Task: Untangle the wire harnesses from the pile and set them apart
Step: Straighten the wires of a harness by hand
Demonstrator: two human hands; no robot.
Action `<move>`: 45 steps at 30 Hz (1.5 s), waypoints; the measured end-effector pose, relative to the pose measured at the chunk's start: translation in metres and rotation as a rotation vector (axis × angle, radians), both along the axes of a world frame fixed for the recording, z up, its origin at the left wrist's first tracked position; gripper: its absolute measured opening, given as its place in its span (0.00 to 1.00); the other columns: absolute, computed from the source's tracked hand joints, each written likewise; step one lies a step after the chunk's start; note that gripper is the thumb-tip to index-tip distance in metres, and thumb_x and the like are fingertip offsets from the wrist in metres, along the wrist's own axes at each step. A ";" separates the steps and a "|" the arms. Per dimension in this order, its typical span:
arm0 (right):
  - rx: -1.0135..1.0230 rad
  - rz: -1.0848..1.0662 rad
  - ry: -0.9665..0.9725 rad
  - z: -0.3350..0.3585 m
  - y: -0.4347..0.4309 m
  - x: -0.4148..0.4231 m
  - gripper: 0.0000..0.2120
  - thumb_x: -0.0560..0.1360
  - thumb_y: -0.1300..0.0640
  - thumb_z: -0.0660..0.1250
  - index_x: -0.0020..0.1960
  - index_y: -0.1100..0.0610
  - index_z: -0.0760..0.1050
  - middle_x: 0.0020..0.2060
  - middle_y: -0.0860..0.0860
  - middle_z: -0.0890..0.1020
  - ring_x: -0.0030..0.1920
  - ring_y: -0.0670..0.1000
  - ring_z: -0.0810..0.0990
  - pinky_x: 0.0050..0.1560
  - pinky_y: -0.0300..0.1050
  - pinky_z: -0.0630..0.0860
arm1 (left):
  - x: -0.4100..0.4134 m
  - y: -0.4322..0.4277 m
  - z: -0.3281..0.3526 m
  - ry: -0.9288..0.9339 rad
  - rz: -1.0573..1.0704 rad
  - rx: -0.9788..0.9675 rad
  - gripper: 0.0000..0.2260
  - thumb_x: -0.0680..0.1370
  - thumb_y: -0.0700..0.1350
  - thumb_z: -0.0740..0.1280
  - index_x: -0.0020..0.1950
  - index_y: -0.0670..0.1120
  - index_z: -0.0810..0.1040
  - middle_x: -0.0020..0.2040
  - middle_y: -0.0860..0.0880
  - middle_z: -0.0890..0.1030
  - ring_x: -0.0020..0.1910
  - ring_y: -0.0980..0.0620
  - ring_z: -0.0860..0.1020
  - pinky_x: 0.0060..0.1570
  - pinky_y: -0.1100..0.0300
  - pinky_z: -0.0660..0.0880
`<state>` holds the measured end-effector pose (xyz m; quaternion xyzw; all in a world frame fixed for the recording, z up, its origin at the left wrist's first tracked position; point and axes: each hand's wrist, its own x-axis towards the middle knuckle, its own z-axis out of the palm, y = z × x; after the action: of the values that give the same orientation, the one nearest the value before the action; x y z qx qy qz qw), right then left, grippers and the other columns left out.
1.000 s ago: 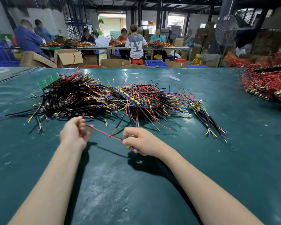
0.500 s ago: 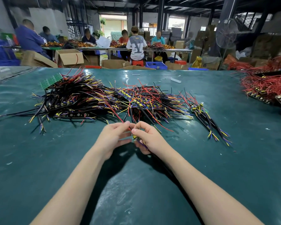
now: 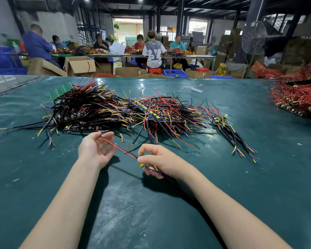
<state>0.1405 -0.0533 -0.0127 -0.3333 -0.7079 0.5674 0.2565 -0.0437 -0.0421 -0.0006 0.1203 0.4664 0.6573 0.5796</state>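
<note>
A big tangled pile of wire harnesses (image 3: pixel 126 112), black, red, yellow and blue wires on small circuit boards, lies across the middle of the green table (image 3: pixel 151 212). Just in front of it, my right hand (image 3: pixel 160 162) pinches one harness (image 3: pixel 126 151) at its small board. Its red and black wires stretch up and left to my left hand (image 3: pixel 95 150). That hand is turned palm up with relaxed fingers, and the wire tips rest across its fingertips. A small separate bundle of harnesses (image 3: pixel 232 133) lies to the right of the pile.
A heap of red-wired boards (image 3: pixel 298 97) sits at the table's right edge. A green bare circuit board (image 3: pixel 60 90) lies on the pile's far left. Beyond the table, several people work at a long bench among cardboard boxes (image 3: pixel 80 65), and a standing fan (image 3: pixel 253 38) is on the right.
My hands were together at the harness half a second ago. The left hand has moved out left along the red and black wires and opened, and the right hand has pulled back toward me.
</note>
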 end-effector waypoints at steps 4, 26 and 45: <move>0.035 -0.032 -0.022 -0.001 0.001 0.002 0.10 0.78 0.62 0.60 0.38 0.54 0.68 0.25 0.54 0.71 0.17 0.43 0.64 0.18 0.31 0.60 | -0.003 0.003 -0.004 0.016 0.039 0.009 0.19 0.80 0.46 0.54 0.35 0.41 0.77 0.24 0.52 0.80 0.38 0.55 0.76 0.37 0.60 0.72; 0.857 -0.359 -0.665 -0.016 0.001 -0.026 0.12 0.76 0.52 0.62 0.53 0.60 0.73 0.50 0.57 0.79 0.53 0.58 0.75 0.48 0.49 0.68 | -0.014 0.015 -0.025 0.647 0.214 0.138 0.10 0.79 0.45 0.62 0.54 0.40 0.75 0.34 0.47 0.75 0.24 0.58 0.73 0.20 0.71 0.71; 0.701 -0.863 -0.139 0.045 0.015 0.013 0.08 0.73 0.51 0.67 0.43 0.56 0.79 0.35 0.54 0.81 0.39 0.56 0.77 0.40 0.47 0.70 | -0.015 0.017 -0.030 0.817 0.540 0.165 0.09 0.75 0.48 0.60 0.37 0.53 0.63 0.34 0.50 0.68 0.40 0.44 0.70 0.48 0.39 0.71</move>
<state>0.1538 -0.0388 0.0326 -0.5242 -0.6691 0.1182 0.5135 -0.0590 -0.0250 -0.0310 0.2886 0.6164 0.7179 0.1467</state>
